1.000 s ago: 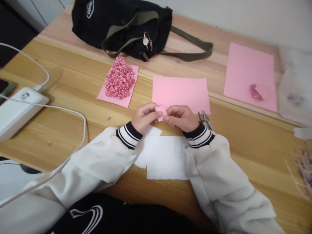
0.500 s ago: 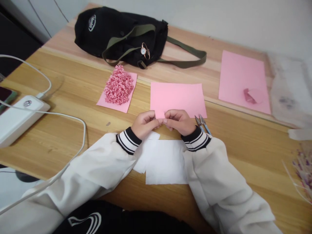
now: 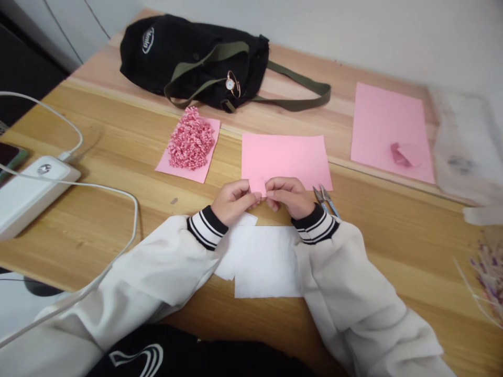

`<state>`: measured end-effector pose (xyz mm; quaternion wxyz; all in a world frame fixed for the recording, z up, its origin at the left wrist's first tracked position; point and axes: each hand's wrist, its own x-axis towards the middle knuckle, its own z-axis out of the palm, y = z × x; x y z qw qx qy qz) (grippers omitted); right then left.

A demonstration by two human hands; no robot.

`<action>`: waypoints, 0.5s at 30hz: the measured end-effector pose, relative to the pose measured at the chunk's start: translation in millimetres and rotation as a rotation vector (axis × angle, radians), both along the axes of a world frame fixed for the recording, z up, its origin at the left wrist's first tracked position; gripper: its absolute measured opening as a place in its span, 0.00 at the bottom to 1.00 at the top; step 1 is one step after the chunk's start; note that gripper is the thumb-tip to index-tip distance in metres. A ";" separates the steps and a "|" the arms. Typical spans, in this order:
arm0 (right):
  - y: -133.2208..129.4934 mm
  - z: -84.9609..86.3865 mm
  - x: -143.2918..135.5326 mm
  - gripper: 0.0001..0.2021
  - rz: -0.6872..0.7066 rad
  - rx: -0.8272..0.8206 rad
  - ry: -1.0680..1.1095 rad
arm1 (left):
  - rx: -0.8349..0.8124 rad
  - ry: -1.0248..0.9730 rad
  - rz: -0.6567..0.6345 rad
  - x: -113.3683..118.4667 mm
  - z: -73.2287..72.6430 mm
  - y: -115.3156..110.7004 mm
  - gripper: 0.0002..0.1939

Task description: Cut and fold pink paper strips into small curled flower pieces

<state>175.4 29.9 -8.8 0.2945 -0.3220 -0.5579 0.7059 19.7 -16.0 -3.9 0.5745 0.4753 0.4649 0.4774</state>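
Observation:
Between my two hands is a small piece of pink paper [image 3: 257,185]. My left hand [image 3: 232,201] pinches its left side with thumb and fingers, and my right hand [image 3: 290,196] grips its right edge the same way. Just beyond my fingers lies a larger pink sheet [image 3: 285,157]. A pair of snips [image 3: 325,199] rests beside my right wrist, blades pointing away and handles partly hidden by the cuff. Below my hands, white paper [image 3: 267,262] lies between my forearms, with smaller white pieces by my left cuff.
A pink card with curly pink pieces [image 3: 191,140] lies to the left. Behind are a black bag [image 3: 168,60] with a watch on it and, to the right, another pink sheet [image 3: 387,120]. A white power bank [image 3: 37,191] with cables, dried flowers [image 3: 489,272] and clear plastic edge the table.
The small pink paper shows more of its face between my fingers, and my right thumb has shifted slightly on its edge. The camera has tilted a little; everything else lies still.

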 end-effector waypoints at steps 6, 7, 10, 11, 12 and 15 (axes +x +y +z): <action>-1.0 2.7 -0.3 0.12 -0.004 0.017 -0.014 | 0.017 0.002 -0.001 -0.1 -2.5 0.3 0.09; -1.1 3.1 -0.2 0.13 -0.003 0.022 -0.018 | 0.019 -0.001 -0.003 -0.1 -2.7 0.2 0.09; -0.9 3.0 0.1 0.14 0.005 0.033 -0.021 | 0.011 -0.011 -0.008 -0.1 -3.5 0.1 0.09; -0.7 2.6 0.2 0.14 0.008 0.033 -0.020 | 0.006 -0.013 -0.008 -0.2 -3.7 0.1 0.09; -0.5 2.2 0.2 0.14 0.010 0.030 -0.020 | 0.000 -0.014 -0.007 -0.3 -4.0 0.1 0.09; -0.6 1.3 0.1 0.12 0.009 0.008 -0.022 | -0.015 -0.009 -0.010 -0.7 -4.5 -0.2 0.10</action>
